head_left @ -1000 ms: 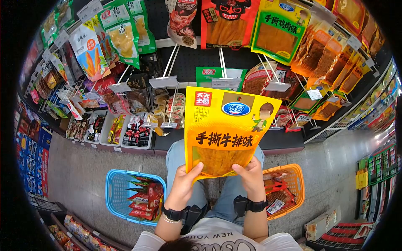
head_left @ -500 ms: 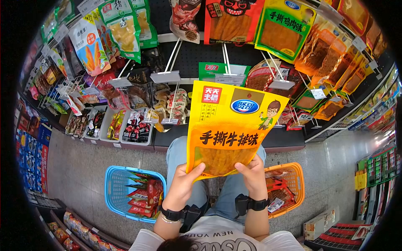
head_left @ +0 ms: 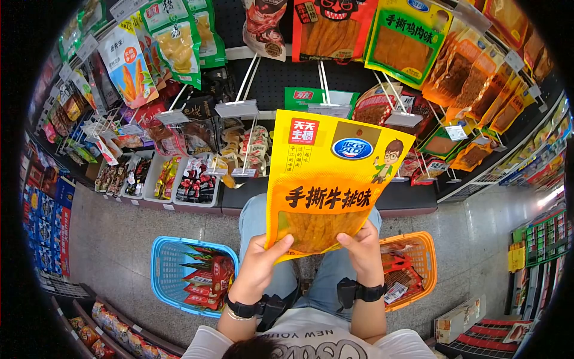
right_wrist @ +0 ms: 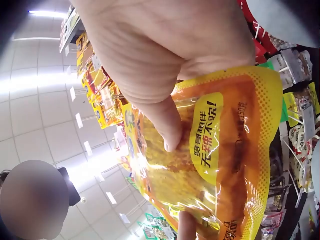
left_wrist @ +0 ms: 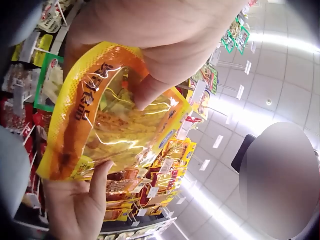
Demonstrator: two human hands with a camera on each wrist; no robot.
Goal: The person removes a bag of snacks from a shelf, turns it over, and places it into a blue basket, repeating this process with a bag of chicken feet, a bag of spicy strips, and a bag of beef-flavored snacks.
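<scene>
A yellow and orange snack packet (head_left: 335,185) with a clear window is held up in front of the lap, its printed front facing the head camera. At its lower left corner the left hand (head_left: 258,263) grips it, thumb on the front and fingers hidden behind. The right hand (head_left: 363,254) pinches the lower right edge in the same way. In the left wrist view the left thumb (left_wrist: 150,92) presses beside the packet's window. The right wrist view has the right thumb (right_wrist: 167,125) lying over the window of the packet (right_wrist: 210,150).
A blue basket (head_left: 156,272) with red packets stands on the floor at the left, an orange basket (head_left: 428,263) with packets at the right. Ahead, hooks hold hanging snack bags (head_left: 403,45). White bins (head_left: 197,206) with small wrapped snacks sit low on the left.
The packet has risen slightly and shifted a little right in the head view over the last second. Both hands keep their hold on it.
</scene>
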